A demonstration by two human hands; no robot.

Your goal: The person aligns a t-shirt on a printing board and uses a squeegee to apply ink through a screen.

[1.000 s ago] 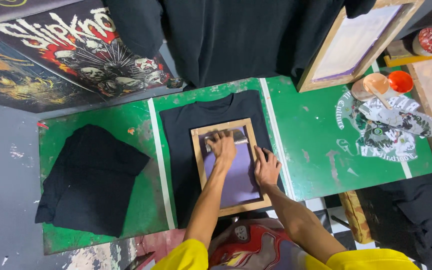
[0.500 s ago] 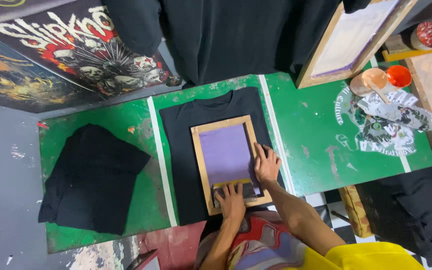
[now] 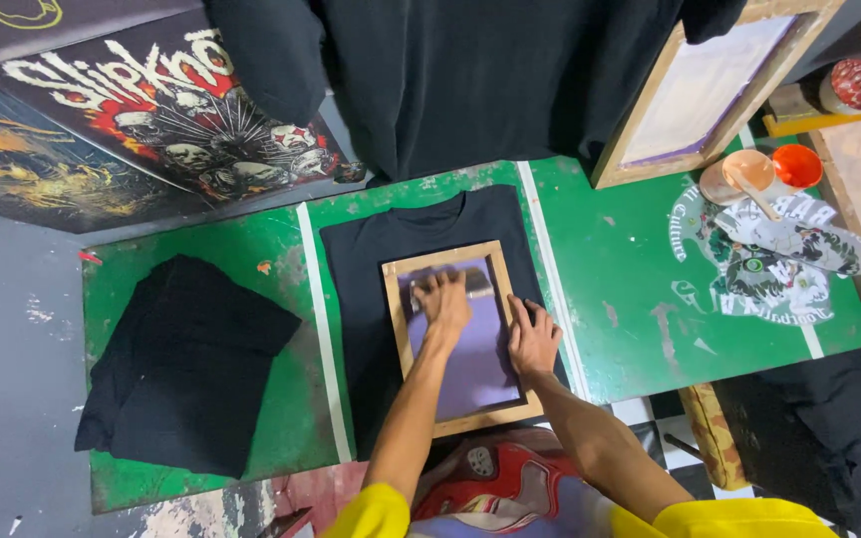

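Lying flat on a black cotton t-shirt (image 3: 421, 234) spread over the green painted tabletop (image 3: 640, 279): a wooden-framed printing screen with purple mesh (image 3: 470, 369), long axis running away from the body. Gripping a squeegee (image 3: 470, 284) near the far end, left hand (image 3: 443, 302) closed around it. Pressing the frame's right rail, right hand (image 3: 530, 337) open and flat. Resting left, well apart: a folded black garment (image 3: 186, 364).

Left hand (image 3: 443, 299) stretched forward, fingers curled in a grip, right hand (image 3: 531, 337) pressed flat, fingers spread
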